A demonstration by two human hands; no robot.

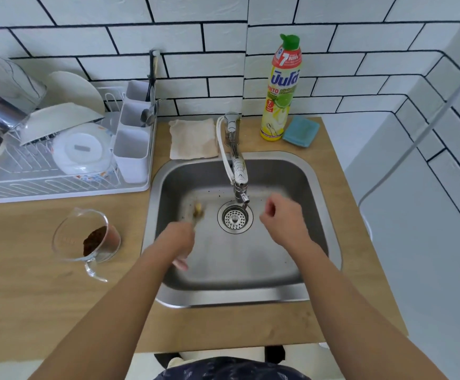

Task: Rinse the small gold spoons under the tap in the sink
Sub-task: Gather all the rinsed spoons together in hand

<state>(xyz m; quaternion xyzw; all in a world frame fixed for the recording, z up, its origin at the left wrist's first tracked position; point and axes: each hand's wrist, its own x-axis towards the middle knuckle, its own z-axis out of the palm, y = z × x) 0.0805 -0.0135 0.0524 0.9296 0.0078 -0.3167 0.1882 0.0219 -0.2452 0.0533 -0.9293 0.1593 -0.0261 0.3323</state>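
Over the left half of the steel sink point(316, 187), my left hand point(180, 242) grips the handles of the small gold spoons point(198, 211). The spoons are motion-blurred, so how many there are cannot be told; their bowls point away from me, left of the drain point(234, 217). My right hand point(285, 219) hovers over the right side of the sink with loosely curled fingers, holding nothing, just right of the tap point(238, 171). The tap's spout ends above the drain. I see no water stream.
A dish rack point(64, 185) with plates, bowls and a cutlery holder point(134, 144) stands on the wooden counter at the left. A glass measuring cup point(86, 239) with brown grounds sits beside the sink. A folded cloth point(191, 138), a dish-soap bottle point(281, 89) and a blue sponge point(301, 131) lie behind the sink.
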